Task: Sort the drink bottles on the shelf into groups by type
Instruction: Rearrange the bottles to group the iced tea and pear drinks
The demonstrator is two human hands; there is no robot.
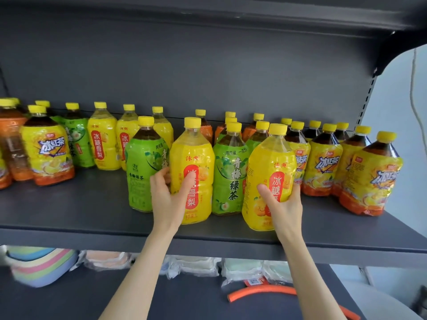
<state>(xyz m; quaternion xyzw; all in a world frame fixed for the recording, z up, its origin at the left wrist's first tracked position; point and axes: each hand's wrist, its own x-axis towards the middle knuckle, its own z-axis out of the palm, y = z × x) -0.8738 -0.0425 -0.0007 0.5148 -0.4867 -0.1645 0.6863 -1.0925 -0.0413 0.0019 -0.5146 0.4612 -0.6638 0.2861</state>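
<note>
Two yellow pear-drink bottles stand near the front of the dark shelf [69, 218]. My left hand [166, 199] grips the left one [193, 162] around its lower half. My right hand [283, 205] grips the right one [270, 162], which tilts slightly left. A green tea bottle [228, 179] stands between them and another green tea bottle [145, 167] stands left of my left hand. More yellow pear bottles [102, 144] stand at the back left. Iced black tea bottles [369, 176] fill the right side.
One iced black tea bottle [46, 153] and orange-label bottles [11, 144] stand at the far left. Orange-label bottles [206, 131] also stand at the back middle. The lower shelf holds stacked coloured bowls [39, 266], wrapped packs [196, 266] and an orange tube [261, 293].
</note>
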